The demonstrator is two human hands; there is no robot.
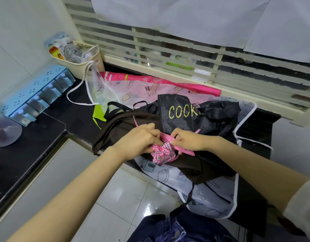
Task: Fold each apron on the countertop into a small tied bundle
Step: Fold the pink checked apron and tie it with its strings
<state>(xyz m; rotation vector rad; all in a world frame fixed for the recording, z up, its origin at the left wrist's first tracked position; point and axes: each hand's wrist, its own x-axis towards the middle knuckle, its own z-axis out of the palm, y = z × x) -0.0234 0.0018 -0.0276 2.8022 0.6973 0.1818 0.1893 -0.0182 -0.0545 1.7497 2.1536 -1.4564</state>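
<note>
Left grip [140, 139] was clenched on the pink gingham apron [162, 154], with the fingers curled into the scrunched cloth. Right grip [184, 140] pinched the pink strap [187, 152] just beside the wad. The apron sat at the front edge of the bench [70, 117], on top of the other aprons.

Progress, judged:
- The gingham apron was gathered small and the strap lay across its top. No finished knot was visible, so it was probably mid-tie.
- No completed bundle showed anywhere on the bench.
- Several aprons lay unfolded in a heap:
  - the black apron lettered "COOK" [182, 110]
  - the brown apron [122, 131] under the left grip
  - the clear printed apron with white trim [212, 194], hanging over the bench edge
  - the pink-tinted printed apron [142, 89]
  - the magenta apron [168, 81] against the window ledge
- A green piece [98, 114] was partly hidden, so I could not tell whether it was an apron.

Containers:
- The cream basket [91, 55] in the corner held packets and a clear plastic item, with a white strap draped over its rim.
- The blue rack [33, 84] by the wall had clear-fronted compartments, and their contents were too blurred to read.
- The clear bowl [5, 133] at far left had something dark showing through, which could not be identified.
</note>
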